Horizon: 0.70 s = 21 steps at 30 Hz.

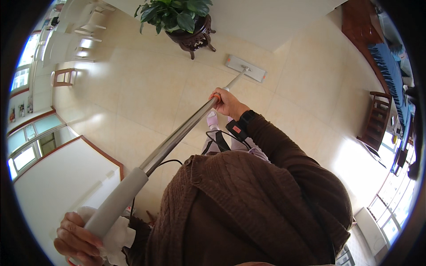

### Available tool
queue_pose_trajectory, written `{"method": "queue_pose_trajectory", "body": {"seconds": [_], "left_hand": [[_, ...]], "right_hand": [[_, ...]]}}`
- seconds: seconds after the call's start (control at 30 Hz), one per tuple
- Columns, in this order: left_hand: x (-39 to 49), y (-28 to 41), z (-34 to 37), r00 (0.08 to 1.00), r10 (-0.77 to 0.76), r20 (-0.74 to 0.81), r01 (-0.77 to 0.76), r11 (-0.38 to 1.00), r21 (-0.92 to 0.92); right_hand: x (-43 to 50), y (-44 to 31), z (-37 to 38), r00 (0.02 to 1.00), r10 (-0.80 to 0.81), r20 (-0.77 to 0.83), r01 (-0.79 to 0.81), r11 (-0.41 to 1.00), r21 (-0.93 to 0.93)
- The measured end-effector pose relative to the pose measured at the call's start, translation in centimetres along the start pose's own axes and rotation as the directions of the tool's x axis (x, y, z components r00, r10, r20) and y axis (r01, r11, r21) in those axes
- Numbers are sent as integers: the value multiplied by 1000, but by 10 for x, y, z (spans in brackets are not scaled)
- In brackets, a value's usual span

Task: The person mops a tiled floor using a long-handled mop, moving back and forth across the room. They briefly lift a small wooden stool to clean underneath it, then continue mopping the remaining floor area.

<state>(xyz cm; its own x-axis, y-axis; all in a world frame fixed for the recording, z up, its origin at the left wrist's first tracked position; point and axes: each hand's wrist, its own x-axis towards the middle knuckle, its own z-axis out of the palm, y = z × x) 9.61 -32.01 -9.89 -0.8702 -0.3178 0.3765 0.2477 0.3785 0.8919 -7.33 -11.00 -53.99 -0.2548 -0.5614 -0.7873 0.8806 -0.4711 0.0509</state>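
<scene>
A flat mop's long metal pole (179, 136) slants across the view from lower left to upper middle. My left hand (78, 237) is wrapped around the grey grip (114, 202) at its top end, with a crumpled white tissue or cloth (118, 239) at the palm. Further down, my right hand (228, 102) is closed on the pole beside an orange ring (217, 96). The rectangular grey mop head (246, 68), with orange patches at its ends, lies flat on the tiled floor (143, 86).
A leafy plant (179, 15) sits on a carved dark wood stand (194, 35), left of the mop head. A white wall corner (259, 30) lies just behind it. Wooden chairs (376, 119) (64, 77) stand far right and far left. A cable (171, 161) hangs by my body.
</scene>
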Motion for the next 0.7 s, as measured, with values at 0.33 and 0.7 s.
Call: {"method": "queue_pose_trajectory", "body": {"seconds": [0.33,0.7], "left_hand": [[-8,-11,29,963,155,-220,-225,913,-339],[-58,-38,36,995,102,-2,-102,995,-20]], "right_hand": [[37,-39,15,999,19,48,-22,997,69],[63,-34,-26,987,-152,-52,145,981,-132]]}}
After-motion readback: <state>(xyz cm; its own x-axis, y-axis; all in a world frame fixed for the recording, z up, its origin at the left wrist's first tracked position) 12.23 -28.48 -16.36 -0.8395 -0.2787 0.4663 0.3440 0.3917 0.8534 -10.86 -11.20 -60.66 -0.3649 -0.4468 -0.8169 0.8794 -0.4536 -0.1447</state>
